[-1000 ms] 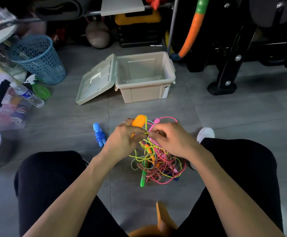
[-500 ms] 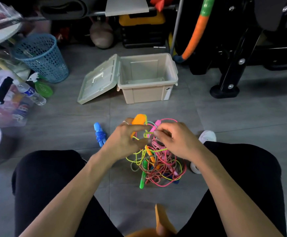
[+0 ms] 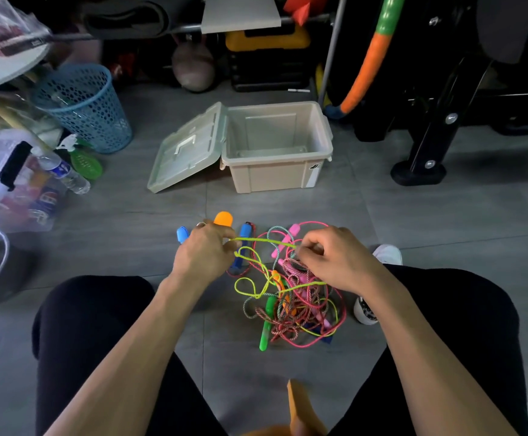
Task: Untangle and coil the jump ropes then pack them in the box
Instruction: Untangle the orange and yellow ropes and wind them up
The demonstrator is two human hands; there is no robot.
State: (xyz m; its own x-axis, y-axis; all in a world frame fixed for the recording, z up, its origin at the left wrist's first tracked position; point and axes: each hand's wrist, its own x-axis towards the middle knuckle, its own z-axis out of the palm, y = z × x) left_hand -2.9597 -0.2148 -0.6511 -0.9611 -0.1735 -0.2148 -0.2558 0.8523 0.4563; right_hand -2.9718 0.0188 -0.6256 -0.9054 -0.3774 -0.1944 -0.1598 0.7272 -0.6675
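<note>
Presently: left hand [image 3: 204, 253] grips orange handle [image 3: 223, 218] — right hand [image 3: 335, 259] pinches yellow-green rope [image 3: 264, 240], taut between both hands.

Both forearms reach forward from the lower edge of the view, bare to the wrist, converging a little over the gap between the knees. The left hand [image 3: 204, 254] is held knuckles up, its fingers curled downward and forward, with thumb and forefinger pinched together at its right side. The right hand [image 3: 335, 258] sits level with it and well apart, back of the hand upward, fingers curled inward toward the left in a tight pinch. Both wrists are nearly straight. The legs, in black, are spread to either side.
</note>
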